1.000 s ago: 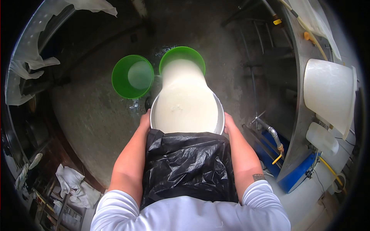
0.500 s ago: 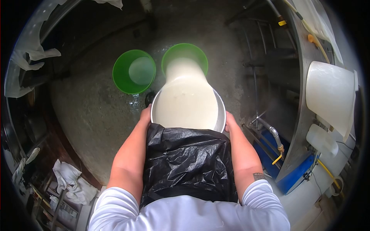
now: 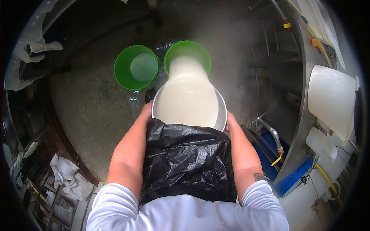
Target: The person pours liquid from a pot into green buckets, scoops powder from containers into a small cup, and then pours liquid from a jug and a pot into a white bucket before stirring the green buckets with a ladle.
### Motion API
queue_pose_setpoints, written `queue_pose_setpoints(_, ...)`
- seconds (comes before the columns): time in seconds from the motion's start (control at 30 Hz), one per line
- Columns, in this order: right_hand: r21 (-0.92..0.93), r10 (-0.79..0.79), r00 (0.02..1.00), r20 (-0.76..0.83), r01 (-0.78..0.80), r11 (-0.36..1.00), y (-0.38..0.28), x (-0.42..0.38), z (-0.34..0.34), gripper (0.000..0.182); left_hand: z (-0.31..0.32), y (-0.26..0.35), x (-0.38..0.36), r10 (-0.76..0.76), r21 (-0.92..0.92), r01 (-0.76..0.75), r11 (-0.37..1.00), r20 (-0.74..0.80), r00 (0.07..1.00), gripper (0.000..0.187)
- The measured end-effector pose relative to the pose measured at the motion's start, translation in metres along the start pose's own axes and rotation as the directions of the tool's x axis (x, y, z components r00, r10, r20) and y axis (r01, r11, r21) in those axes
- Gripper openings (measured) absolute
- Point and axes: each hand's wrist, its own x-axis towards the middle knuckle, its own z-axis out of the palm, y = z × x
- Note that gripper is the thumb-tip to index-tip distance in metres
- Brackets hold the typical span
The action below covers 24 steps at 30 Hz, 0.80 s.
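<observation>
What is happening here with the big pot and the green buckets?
A person holds a large metal pot tilted forward, left hand and right hand gripping its sides. A thick white liquid streams from it into the right green bucket on the wet concrete floor. The left green bucket beside it already holds some pale liquid. A black plastic apron covers the person's front.

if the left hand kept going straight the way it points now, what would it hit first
Probably the left green bucket. The left hand grips the metal pail's rim with fingers pointing forward and down; past it lies wet floor, then that bucket, though depth is unclear.
</observation>
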Motion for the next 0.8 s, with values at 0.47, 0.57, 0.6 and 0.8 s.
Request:
queue_pose_setpoints(0.47, 0.016, 0.028, 1.000, 0.006, -0.028, 0.999, 0.002, 0.005, 0.000, 0.032, -0.002, -0.017, 0.023, -0.045, 0.016, 0.045, 0.999, 0.020, 0.999, 0.060)
queue_pose_setpoints(0.57, 0.012, 0.029, 1.000, -0.001, -0.029, 1.000, 0.001, 0.000, 0.002, 0.032, 0.000, -0.011, 0.016, -0.052, -0.019, 0.053, 0.998, 0.037, 0.998, 0.060)
queue_pose_setpoints(0.6, 0.010, 0.030, 1.000, 0.005, -0.030, 0.999, -0.001, -0.003, 0.003, 0.033, 0.000, -0.010, 0.014, -0.044, -0.007, 0.044, 0.999, 0.036, 0.998, 0.059)
queue_pose_setpoints(0.8, 0.042, 0.036, 0.999, 0.031, -0.037, 0.998, 0.002, 0.000, 0.001, 0.035, -0.001, -0.013, 0.015, -0.028, 0.049, 0.027, 0.998, 0.031, 0.999, 0.059)
